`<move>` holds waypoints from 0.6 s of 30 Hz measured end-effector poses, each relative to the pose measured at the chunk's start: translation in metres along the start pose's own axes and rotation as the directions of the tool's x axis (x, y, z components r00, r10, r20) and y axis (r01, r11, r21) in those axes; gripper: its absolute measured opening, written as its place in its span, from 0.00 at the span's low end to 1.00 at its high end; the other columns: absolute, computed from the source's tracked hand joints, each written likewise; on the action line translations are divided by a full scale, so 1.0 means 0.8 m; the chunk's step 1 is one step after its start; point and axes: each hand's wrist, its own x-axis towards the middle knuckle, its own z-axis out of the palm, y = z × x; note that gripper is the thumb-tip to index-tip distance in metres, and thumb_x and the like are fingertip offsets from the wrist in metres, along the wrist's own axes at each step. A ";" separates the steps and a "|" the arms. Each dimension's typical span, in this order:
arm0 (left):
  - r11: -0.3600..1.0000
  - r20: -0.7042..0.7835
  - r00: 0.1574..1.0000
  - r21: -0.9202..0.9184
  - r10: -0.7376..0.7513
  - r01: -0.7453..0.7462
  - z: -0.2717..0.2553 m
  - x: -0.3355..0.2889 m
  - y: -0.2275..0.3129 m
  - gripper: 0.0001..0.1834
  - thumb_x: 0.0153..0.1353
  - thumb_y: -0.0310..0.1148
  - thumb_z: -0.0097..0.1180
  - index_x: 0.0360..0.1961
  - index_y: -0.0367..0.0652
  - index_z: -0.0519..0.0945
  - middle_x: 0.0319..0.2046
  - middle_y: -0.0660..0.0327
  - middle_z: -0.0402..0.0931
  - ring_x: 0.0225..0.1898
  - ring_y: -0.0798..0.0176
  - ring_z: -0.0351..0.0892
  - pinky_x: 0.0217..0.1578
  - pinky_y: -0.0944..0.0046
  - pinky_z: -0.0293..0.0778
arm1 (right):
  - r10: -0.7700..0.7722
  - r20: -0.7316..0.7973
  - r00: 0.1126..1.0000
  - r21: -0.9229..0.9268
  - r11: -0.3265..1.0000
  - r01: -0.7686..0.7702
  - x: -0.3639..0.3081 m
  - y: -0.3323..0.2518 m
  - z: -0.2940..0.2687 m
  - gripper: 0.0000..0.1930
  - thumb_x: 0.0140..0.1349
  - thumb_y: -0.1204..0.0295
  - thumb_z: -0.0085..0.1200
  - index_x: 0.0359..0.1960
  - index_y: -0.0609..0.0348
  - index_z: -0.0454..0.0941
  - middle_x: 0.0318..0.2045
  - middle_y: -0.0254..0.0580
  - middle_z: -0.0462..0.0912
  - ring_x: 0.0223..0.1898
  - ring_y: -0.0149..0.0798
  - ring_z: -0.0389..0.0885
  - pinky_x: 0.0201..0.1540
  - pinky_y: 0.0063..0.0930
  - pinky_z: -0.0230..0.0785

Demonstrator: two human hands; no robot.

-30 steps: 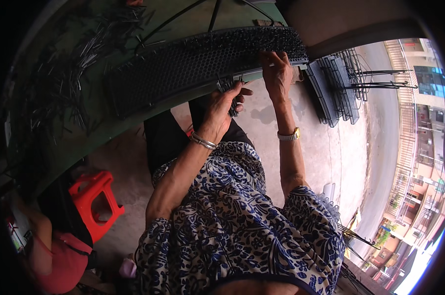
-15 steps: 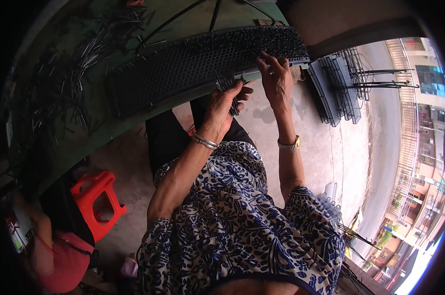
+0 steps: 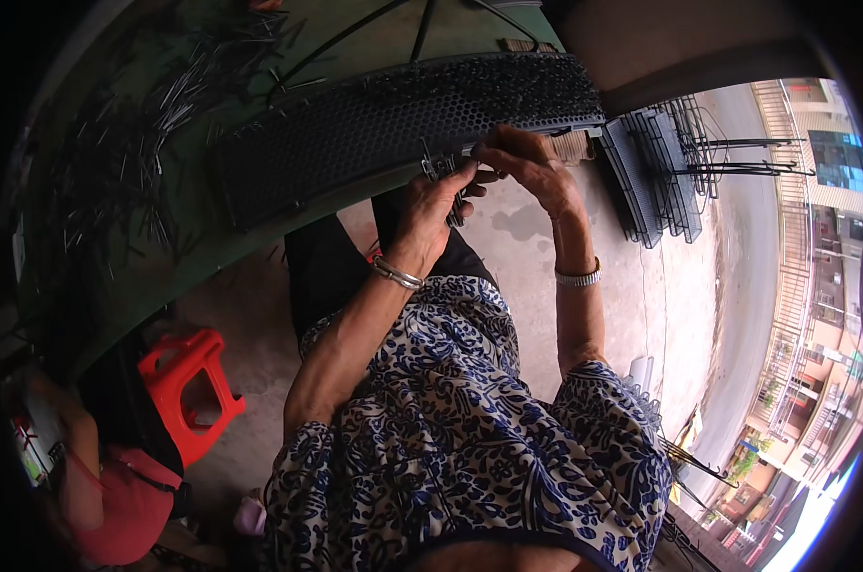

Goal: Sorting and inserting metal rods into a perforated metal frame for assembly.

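Observation:
My left hand (image 3: 429, 208) is closed round a small bundle of thin dark rods (image 3: 441, 169), whose ends stick out above and below the fingers. Close beside it, my right hand (image 3: 538, 173) has its thumb and fingers pinched together at the bundle's right side; whatever they hold is too small to make out. Just beyond both hands lies a long black perforated tray (image 3: 326, 151) with a honeycomb of holes. Its far and right part is densely filled with short dark pieces, while the near left holes show bare.
The tray rests on a green table (image 3: 203, 272), with loose dark rods (image 3: 169, 110) heaped at the left. Black wire racks (image 3: 652, 172) stand on the floor at right. A red plastic stool (image 3: 191, 393) and a person in a red top (image 3: 136, 510) are at lower left.
My right hand has come away from the tray's filled part, moving left and nearer to meet my left hand. The left hand keeps its hold on the rods, almost unmoved.

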 end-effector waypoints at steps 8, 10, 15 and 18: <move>0.999 -0.038 0.999 -0.049 -0.005 0.003 -0.002 0.008 0.004 0.14 0.63 0.43 0.55 0.41 0.45 0.80 0.36 0.59 0.83 0.34 0.65 0.82 0.28 0.66 0.73 | -0.177 -0.172 0.969 -0.232 0.963 0.135 0.011 -0.007 -0.005 0.04 0.60 0.75 0.54 0.32 0.64 0.77 0.26 0.37 0.81 0.28 0.29 0.79 0.31 0.23 0.70; 0.998 -0.056 0.998 -0.051 -0.028 0.025 0.000 0.009 0.010 0.14 0.63 0.43 0.54 0.42 0.45 0.79 0.36 0.58 0.83 0.34 0.64 0.82 0.28 0.65 0.74 | -0.200 -0.281 0.939 -0.289 0.950 0.116 0.018 -0.013 -0.003 0.03 0.60 0.76 0.53 0.31 0.63 0.76 0.25 0.38 0.81 0.26 0.30 0.79 0.30 0.23 0.70; 0.994 -0.040 0.997 -0.089 -0.062 0.058 -0.009 0.016 0.010 0.15 0.64 0.43 0.53 0.44 0.44 0.77 0.35 0.54 0.82 0.33 0.60 0.82 0.28 0.63 0.77 | -0.407 -0.539 0.737 -0.558 0.828 0.049 0.041 -0.018 0.011 0.03 0.60 0.76 0.53 0.31 0.62 0.73 0.22 0.41 0.81 0.24 0.30 0.79 0.29 0.24 0.70; 0.992 0.009 0.995 -0.085 -0.096 0.096 -0.012 0.018 0.006 0.14 0.64 0.40 0.54 0.45 0.42 0.77 0.38 0.52 0.82 0.35 0.58 0.83 0.35 0.60 0.79 | -0.503 -0.571 0.649 -0.513 0.836 0.196 0.065 0.016 0.001 0.03 0.61 0.75 0.53 0.35 0.61 0.76 0.23 0.40 0.80 0.25 0.28 0.79 0.29 0.24 0.70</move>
